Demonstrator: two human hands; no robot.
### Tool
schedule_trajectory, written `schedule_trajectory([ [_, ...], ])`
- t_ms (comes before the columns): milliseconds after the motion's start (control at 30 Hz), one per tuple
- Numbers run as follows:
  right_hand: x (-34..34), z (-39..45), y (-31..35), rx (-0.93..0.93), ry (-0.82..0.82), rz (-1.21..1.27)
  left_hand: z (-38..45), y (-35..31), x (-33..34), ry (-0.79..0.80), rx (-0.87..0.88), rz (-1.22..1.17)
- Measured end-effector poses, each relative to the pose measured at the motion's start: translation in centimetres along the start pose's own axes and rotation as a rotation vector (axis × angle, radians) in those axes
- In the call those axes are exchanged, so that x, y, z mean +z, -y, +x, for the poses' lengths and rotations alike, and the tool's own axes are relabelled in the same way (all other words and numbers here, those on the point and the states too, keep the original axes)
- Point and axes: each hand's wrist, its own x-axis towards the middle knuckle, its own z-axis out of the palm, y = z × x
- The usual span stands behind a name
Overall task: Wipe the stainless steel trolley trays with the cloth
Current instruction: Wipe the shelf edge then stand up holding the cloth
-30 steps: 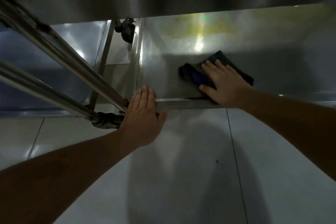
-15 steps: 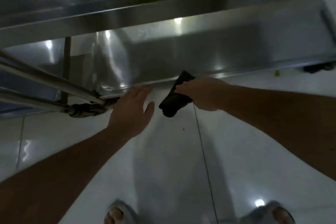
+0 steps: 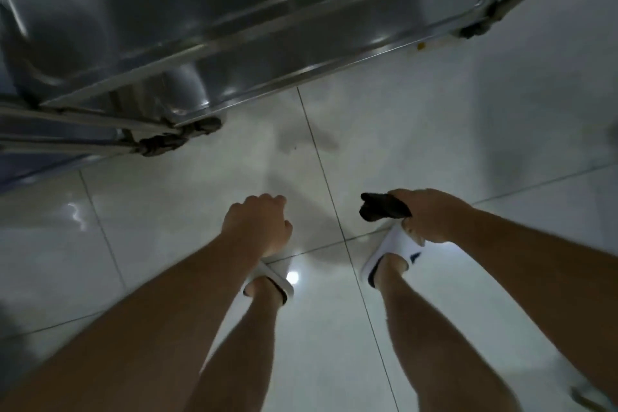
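Observation:
The stainless steel trolley (image 3: 234, 43) fills the top of the head view, its stacked trays seen from above and blurred. My right hand (image 3: 431, 214) hangs over the floor well clear of the trolley, shut on a bunched dark cloth (image 3: 381, 207) that sticks out to the left of the fist. My left hand (image 3: 257, 224) is curled into a loose fist with nothing in it, also away from the trolley's front rim.
Glossy white floor tiles (image 3: 434, 127) lie below. My feet in white slippers (image 3: 391, 254) stand under the hands. The trolley's dark caster brackets sit at the near left corner (image 3: 180, 137) and far right corner (image 3: 475, 30).
Both hands have pulled back from the lower tray toward my body. The right hand lifted the cloth off the tray. The view has tilted down to my feet.

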Motion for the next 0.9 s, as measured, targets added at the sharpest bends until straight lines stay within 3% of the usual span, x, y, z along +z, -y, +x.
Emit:
schedule_trajectory([
  [200, -5.3, -15.1, -0.6, 0.014, -0.27, 0.427, -11.5, -6.2, -11.4, -0.029, 0.04, 0.012],
  [333, -9.4, -25.6, -1.5, 0.053, -0.35, 0.581, -19.5, -12.3, -20.7, -0.199, 0.126, 0.058],
  [600, -20.9, -41.7, -6.5, 0.099, -0.443, 0.629, -32.0, -23.6, -34.0, -0.351, 0.164, 0.044],
  [900, -34.3, -52.1, -14.1, 0.288, -0.611, 0.471, -34.7, -33.6, -50.8, -0.568, 0.427, 0.014],
])
